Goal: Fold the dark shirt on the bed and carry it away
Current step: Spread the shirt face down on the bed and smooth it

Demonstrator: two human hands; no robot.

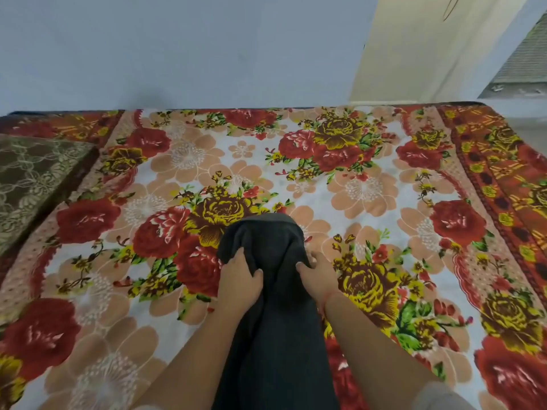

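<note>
The left hand (240, 279) grips the left edge of the dark shirt (275, 315), fingers curled into the cloth. The right hand (317, 272) pinches the opposite edge, thumb on top. The shirt lies in a long narrow strip between the forearms, running up the middle of the bed (384, 184), on its flowered spread. A brown patterned cushion (35, 179) sits at the far left.
</note>
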